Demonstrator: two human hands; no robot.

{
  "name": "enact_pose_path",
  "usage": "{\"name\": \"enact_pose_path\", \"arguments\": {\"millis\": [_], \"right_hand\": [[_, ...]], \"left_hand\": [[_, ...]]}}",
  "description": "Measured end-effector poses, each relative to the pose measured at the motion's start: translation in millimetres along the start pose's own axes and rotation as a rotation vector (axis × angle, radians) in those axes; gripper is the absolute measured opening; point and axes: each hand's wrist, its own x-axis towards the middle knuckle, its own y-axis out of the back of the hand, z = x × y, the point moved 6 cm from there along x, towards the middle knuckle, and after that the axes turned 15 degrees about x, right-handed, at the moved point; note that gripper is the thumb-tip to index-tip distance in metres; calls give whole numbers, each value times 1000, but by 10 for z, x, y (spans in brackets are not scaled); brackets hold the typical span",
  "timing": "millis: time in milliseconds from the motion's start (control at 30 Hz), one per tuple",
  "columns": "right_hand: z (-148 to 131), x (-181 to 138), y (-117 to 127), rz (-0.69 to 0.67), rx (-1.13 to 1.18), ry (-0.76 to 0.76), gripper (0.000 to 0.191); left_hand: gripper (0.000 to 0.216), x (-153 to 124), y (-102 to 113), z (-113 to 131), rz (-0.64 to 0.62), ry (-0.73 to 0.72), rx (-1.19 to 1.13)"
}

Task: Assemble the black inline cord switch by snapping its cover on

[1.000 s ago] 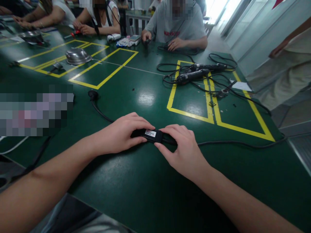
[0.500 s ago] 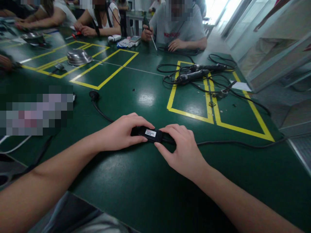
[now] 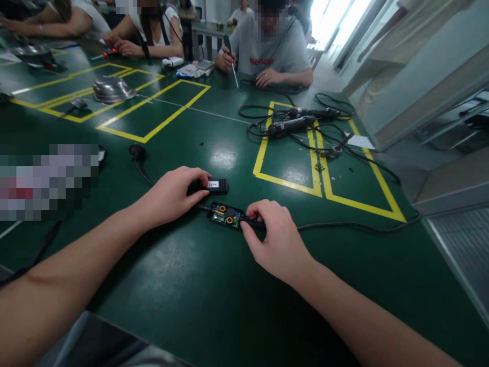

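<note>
Between thumb and fingers, my left hand [image 3: 175, 189] grips a black plastic cover [image 3: 219, 186] with a white label, held just beyond the opened case. The lower half of that case [image 3: 225, 216] lies face up, showing a circuit board with copper-coloured coils and small components. My right hand [image 3: 273, 229] pinches the case's right end, where the black cable [image 3: 344, 225] enters; its fingertips hide part of that end. Left of the case, a thinner lead runs under my left hand. A black power plug [image 3: 136, 152] on its cord lies beyond my left wrist.
Two black corded tools [image 3: 292, 126] with tangled cables lie across yellow tape lines at the right. A metal bowl [image 3: 112, 90] stands at the far left. Across the green table [image 3: 171, 285], a person holds a screwdriver [image 3: 233, 61]. A blurred-out object lies at left.
The black cover has come off the case, lifted away and to the left by my left hand. The circuit board now shows. My right hand has stayed at the cable end.
</note>
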Motion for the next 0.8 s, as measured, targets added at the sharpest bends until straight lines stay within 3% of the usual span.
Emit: {"name": "enact_pose_path", "arguments": {"millis": [167,367,633,800], "right_hand": [[-4,12,6,-16,-8,-13,7],[-22,-2,4,-38,23,-4,10],[38,-26,16,14,64,-33,7],[15,-20,38,21,74,-10,8]], "left_hand": [[27,-64,250,182,158,-140,15],[16,-105,109,260,-160,-259,-11],[20,-124,64,242,-225,-254,-90],[21,-99,117,225,-166,-285,-214]]}}
